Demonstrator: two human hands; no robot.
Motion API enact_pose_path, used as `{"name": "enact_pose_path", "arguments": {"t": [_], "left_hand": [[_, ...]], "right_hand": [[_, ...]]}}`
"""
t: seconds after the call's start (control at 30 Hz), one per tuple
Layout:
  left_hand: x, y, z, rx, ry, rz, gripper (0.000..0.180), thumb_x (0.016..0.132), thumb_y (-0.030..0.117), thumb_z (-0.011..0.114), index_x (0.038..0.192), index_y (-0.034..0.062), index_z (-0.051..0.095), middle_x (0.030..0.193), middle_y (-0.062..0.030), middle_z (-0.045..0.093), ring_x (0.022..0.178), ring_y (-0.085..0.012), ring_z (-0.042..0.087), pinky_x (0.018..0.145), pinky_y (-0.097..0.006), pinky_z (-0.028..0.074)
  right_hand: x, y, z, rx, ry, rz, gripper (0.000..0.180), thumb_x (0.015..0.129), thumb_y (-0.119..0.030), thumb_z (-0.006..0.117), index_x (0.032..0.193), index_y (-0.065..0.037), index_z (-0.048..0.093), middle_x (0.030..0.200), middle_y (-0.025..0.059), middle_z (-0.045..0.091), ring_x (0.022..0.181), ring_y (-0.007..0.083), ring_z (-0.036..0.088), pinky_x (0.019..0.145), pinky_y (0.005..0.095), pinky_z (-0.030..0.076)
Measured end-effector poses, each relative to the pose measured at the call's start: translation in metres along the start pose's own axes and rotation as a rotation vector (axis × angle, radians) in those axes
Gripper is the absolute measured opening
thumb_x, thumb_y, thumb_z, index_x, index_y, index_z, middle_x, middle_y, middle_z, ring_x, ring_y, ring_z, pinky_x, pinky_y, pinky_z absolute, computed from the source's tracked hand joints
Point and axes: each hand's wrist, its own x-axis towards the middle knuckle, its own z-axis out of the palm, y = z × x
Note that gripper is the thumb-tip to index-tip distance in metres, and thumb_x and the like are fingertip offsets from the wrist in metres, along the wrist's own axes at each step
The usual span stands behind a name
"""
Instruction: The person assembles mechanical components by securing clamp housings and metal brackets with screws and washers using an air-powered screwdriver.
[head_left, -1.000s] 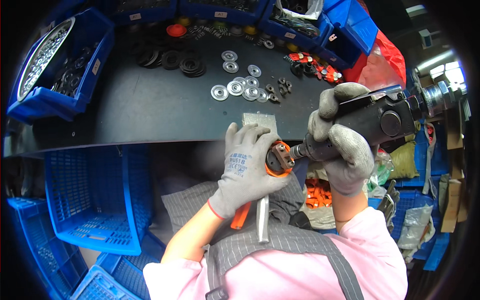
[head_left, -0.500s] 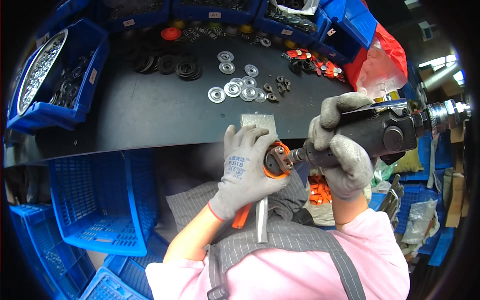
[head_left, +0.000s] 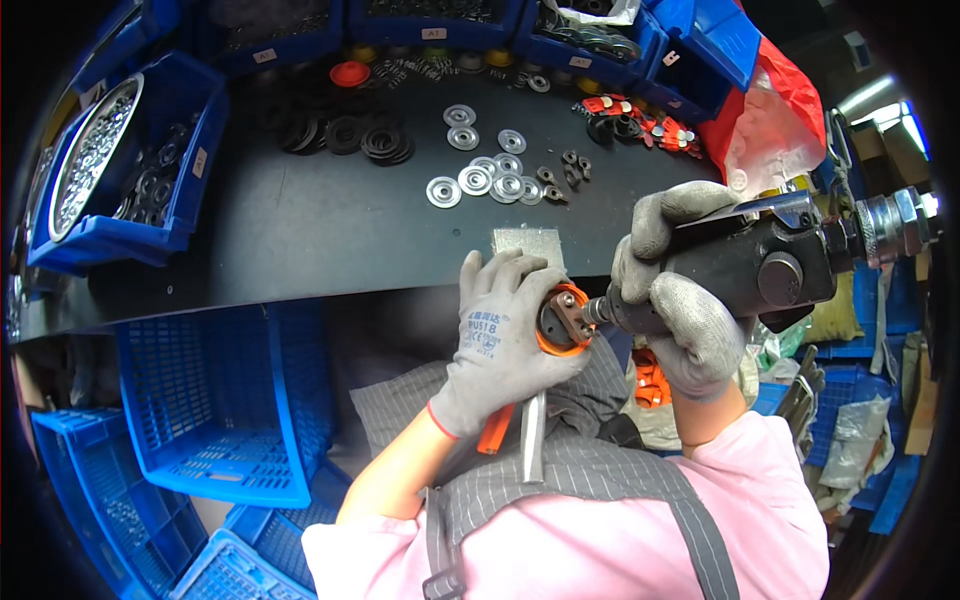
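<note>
Hands unchanged since earlier: left hand grips orange round part, right hand grips black power tool; washers lie on worktop behind.

Grey knit-cloth gloves, a matt black metal power tool, glossy blue plastic crates.

Head camera looks down, close over workbench
</note>
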Motion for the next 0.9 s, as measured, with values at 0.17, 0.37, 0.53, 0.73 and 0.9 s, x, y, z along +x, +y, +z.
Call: {"name": "enact_pose_path", "arguments": {"t": [0.17, 0.37, 0.53, 0.73, 0.9], "left_hand": [[0.000, 0.004, -0.002, 0.028, -0.013, 0.001, 0.083, 0.067, 0.048, 0.098, 0.136, 0.0128, 0.069, 0.141, -0.0145, 0.066, 0.145, -0.0387, 0.055, 0.132, -0.069, 0.022], [0.000, 0.004, -0.001, -0.004, 0.002, -0.005, 0.081, 0.066, 0.046, 0.093, 0.134, 0.0091, 0.072, 0.139, -0.0187, 0.066, 0.142, -0.0424, 0.055, 0.131, -0.066, 0.024], [-0.001, 0.004, 0.000, 0.005, -0.005, -0.004, 0.080, 0.067, 0.046, 0.093, 0.134, 0.0093, 0.072, 0.139, -0.0185, 0.066, 0.142, -0.0423, 0.055, 0.131, -0.066, 0.024], [0.000, 0.003, 0.002, -0.013, 0.019, 0.012, 0.079, 0.067, 0.045, 0.093, 0.134, 0.0093, 0.072, 0.138, -0.0184, 0.066, 0.141, -0.0416, 0.055, 0.130, -0.065, 0.024], [0.002, 0.004, -0.002, -0.003, -0.004, 0.003, 0.081, 0.069, 0.048, 0.097, 0.136, 0.0117, 0.069, 0.141, -0.0139, 0.067, 0.146, -0.0401, 0.054, 0.131, -0.068, 0.022]], "right_hand": [[-0.002, 0.005, -0.007, 0.068, 0.013, -0.040, 0.057, 0.095, -0.004, 0.074, 0.149, -0.006, 0.057, 0.122, 0.0101, 0.064, 0.101, 0.0176, 0.066, 0.090, 0.0360, 0.058], [0.003, 0.008, -0.007, 0.188, -0.017, -0.099, 0.057, 0.095, -0.003, 0.079, 0.148, -0.004, 0.059, 0.126, 0.0094, 0.071, 0.111, 0.0165, 0.070, 0.097, 0.0354, 0.061], [0.000, 0.007, -0.008, 0.101, -0.021, -0.101, 0.055, 0.096, -0.003, 0.078, 0.148, -0.004, 0.059, 0.127, 0.0095, 0.070, 0.109, 0.0159, 0.070, 0.095, 0.0338, 0.061], [0.002, 0.010, -0.009, 0.198, -0.060, -0.119, 0.058, 0.094, 0.001, 0.077, 0.148, -0.004, 0.058, 0.124, 0.0089, 0.070, 0.106, 0.0154, 0.070, 0.092, 0.0337, 0.061], [0.001, 0.001, 0.001, 0.154, 0.046, 0.015, 0.057, 0.093, 0.004, 0.075, 0.148, -0.004, 0.059, 0.125, 0.0090, 0.070, 0.105, 0.0156, 0.071, 0.091, 0.0331, 0.061]]}}
